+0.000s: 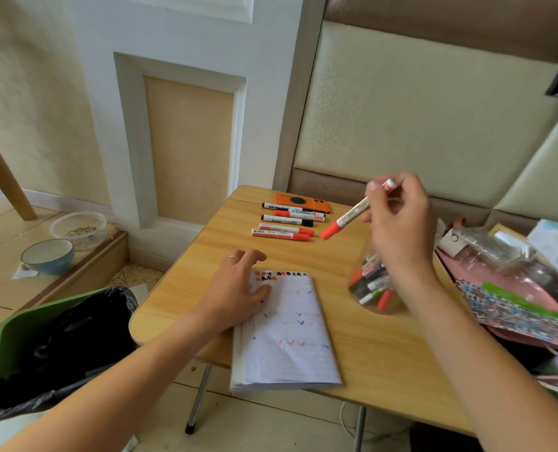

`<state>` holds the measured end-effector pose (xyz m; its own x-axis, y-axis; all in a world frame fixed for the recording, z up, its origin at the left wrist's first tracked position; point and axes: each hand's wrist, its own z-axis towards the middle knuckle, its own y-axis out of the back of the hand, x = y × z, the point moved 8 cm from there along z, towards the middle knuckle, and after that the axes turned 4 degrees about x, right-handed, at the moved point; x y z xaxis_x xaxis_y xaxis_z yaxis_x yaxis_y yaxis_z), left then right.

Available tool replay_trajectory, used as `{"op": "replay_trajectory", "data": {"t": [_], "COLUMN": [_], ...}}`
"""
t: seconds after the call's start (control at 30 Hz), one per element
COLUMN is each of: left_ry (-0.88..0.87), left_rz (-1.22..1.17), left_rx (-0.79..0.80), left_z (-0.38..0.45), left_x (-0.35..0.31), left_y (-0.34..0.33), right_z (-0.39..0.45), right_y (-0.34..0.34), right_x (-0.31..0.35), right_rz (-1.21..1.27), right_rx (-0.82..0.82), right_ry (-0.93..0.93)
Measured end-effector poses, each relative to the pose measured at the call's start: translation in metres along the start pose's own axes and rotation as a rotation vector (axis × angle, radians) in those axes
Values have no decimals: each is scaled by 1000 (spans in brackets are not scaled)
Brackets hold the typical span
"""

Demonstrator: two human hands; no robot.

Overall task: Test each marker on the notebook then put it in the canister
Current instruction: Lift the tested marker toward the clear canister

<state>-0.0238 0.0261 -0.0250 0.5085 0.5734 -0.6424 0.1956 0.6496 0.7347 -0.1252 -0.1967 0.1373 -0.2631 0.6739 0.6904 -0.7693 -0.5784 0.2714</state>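
Marker [352,213] with the red cap was gripped in my right hand [398,220], held slanted in the air above the clear canister [374,288], which stood on the counter [362,347] with several markers inside. My left hand [235,288] lay flat, fingers relaxed, on the notebook [290,337]. Five markers [287,220] lay in a row further back.

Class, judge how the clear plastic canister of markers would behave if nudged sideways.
The clear plastic canister looks thin-walled, so probably light and a little flexible. The markers inside lean loosely and would likely shift. It stands near the wooden table middle, so falling off seems unlikely.
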Motion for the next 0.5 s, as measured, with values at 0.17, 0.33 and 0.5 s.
{"op": "replay_trajectory", "data": {"t": [0.17, 0.33, 0.5], "left_ry": [50, 50, 53], "left_rz": [14, 183, 222], "left_rx": [24, -10, 8], "left_z": [0, -2, -2], "left_x": [-6, -13, -16], "left_y": [-7, -17, -23], "right_z": [29, 27, 17], "right_y": [55, 75, 76], "right_x": [25, 30, 30], "right_rz": [-166, -246, -297], "right_rx": [-154, -213, -248], "right_ry": [169, 260, 311]}}
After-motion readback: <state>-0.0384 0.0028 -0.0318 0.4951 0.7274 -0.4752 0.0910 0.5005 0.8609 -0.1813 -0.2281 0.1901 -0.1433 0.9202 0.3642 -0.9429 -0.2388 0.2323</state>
